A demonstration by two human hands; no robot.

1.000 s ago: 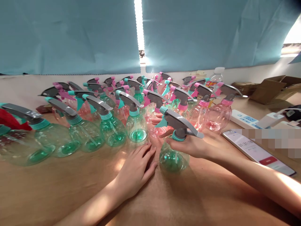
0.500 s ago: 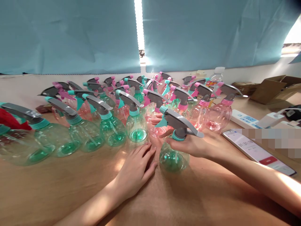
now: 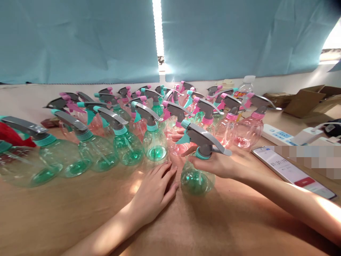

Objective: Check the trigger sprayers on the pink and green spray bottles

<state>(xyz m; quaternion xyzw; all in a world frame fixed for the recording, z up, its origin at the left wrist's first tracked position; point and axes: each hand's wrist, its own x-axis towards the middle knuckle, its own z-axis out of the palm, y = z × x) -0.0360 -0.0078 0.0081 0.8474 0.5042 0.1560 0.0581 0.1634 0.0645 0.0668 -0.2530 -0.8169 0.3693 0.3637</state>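
Green spray bottle [image 3: 196, 181]: standing upright on the table [image 3: 66, 213], beside the left hand [image 3: 154, 190]
Left hand: resting flat, holding nothing
Right hand [image 3: 220, 164]: thumb crossing the bottle's shoulder, fingers spreading behind; can't tell if it's squeezing
Bottle step: looks like steadying, imo
Next move: probably needing fingers wrapping tighter

Phone [image 3: 290, 171] is lying face-up at right on the tabletop [image 3: 66, 213], screen showing digits and a red button. White power strip [image 3: 279, 135] is sitting just beyond it, white plug [image 3: 306, 136] resting at its near end. Cardboard box [image 3: 303, 103] is standing further back. Clear capped bottle [image 3: 246, 85] is poking up nearby, lower part hidden. Blue sheeting [image 3: 80, 42] is hanging behind, vertical light strip [image 3: 158, 32] glowing mid-frame. Red item [image 3: 7, 135] is peeking in far left, mostly hidden.
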